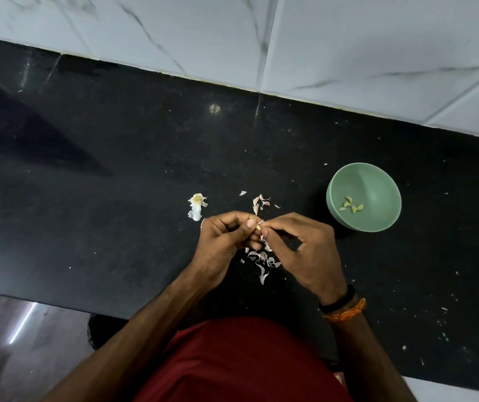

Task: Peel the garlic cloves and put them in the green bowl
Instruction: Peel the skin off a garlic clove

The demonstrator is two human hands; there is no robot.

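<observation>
My left hand (pixel 226 242) and my right hand (pixel 302 248) meet above the black counter, fingers curled. Between their fingertips they pinch one small garlic clove (pixel 258 227), mostly hidden by my fingers. The green bowl (pixel 377 181) stands to the right of my hands, with several peeled cloves (pixel 350 206) on its bottom. A pile of pinkish garlic skins (pixel 261 261) lies under my hands. More skins (pixel 260 202) lie just beyond them.
The remains of a garlic bulb (pixel 197 206) lie on the black counter (pixel 116 198) to the left of my hands. A white marble-tiled wall (pixel 319 39) runs along the back. Skin flakes dot the counter's right side (pixel 444 329).
</observation>
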